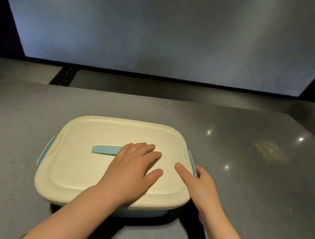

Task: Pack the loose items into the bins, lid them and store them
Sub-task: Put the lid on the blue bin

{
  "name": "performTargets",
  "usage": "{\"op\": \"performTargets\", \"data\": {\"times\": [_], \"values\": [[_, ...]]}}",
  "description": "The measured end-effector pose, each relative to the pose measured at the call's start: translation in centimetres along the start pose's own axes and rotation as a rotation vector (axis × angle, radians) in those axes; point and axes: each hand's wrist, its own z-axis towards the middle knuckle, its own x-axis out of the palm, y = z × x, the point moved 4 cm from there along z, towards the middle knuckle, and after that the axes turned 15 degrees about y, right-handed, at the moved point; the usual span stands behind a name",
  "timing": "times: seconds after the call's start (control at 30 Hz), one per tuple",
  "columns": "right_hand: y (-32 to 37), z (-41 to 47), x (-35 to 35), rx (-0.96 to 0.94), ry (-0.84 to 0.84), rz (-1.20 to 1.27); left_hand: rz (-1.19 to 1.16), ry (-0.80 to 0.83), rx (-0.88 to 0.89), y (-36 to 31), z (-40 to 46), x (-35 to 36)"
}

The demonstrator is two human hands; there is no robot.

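Cream lid sat on the bin, covering it fully; only a strip of the pale blue bin wall showed under the near edge. Bin was on the grey surface, roughly centred, close to the person.

Head view: blue handle strip lay flat along the middle of the lid. Blue latch on the left end looked tilted outward from the lid edge. Right latch was mostly hidden by the right hand.

Left hand lay palm-down on the lid, fingers spread flat and gripping nothing, covering the right end of the handle strip. Right hand was at the bin's right edge: thumb resting on top of the lid, the other fingers curled down around the latch side. Couldn't tell how firmly they held it.

Surface was glossy, with light spots and a yellowish stain to the right, well apart from the bin. Large pale panel in a dark frame stood behind.
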Motion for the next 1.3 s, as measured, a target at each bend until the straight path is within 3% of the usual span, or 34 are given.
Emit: {"op": "performTargets", "data": {"times": [0.2, 0.43, 0.53, 0.63, 0.7, 0.77, 0.83, 0.93, 1.07, 1.23, 1.3], "values": [[0.5, -0.2, 0.1, -0.240, -0.168, -0.051, 0.008, -0.001, 0.017, 0.2, -0.1, 0.1], [2.6, -1.2, 0.0, -0.247, -0.157, -0.441, -0.054, -0.063, 0.012, 0.2, -0.4, -0.5], [3.2, -1.7, 1.8, -0.220, -0.115, -0.801, -0.159, -0.258, -0.106, 2.6, -3.0, -2.3], [5.9, -2.5, 7.5, -0.546, 0.074, -0.947, -0.166, -0.451, -0.361, 7.9, -7.5, -3.9], [6.7, -2.4, 12.1, -0.622, 0.295, -1.058, -0.238, -0.427, -0.568, 11.7, -10.1, -4.3], [6.6, -2.1, 15.9, -0.631, 0.414, -1.192, -0.489, -0.328, -0.712, 14.2, -11.7, -3.7], [6.5, -1.6, 18.0, -0.616, 0.432, -1.243, -0.762, -0.268, -0.706, 14.9, -12.0, -2.6], [6.1, -1.0, 18.6, -0.593, 0.433, -1.266, -0.900, -0.403, -0.601, 14.5, -11.5, -2.1], [6.0, -0.7, 18.5, -0.578, 0.439, -1.291, -0.677, -0.507, -0.594, 13.3, -11.5, -3.4], [6.1, -0.6, 18.7, -0.572, 0.444, -1.274, -0.200, -0.384, -0.630, 11.9, -10.8, -4.6], [6.1, -0.6, 18.7, -0.577, 0.445, -1.256, -0.174, -0.393, -0.627, 11.6, -10.9, -4.6]]}}
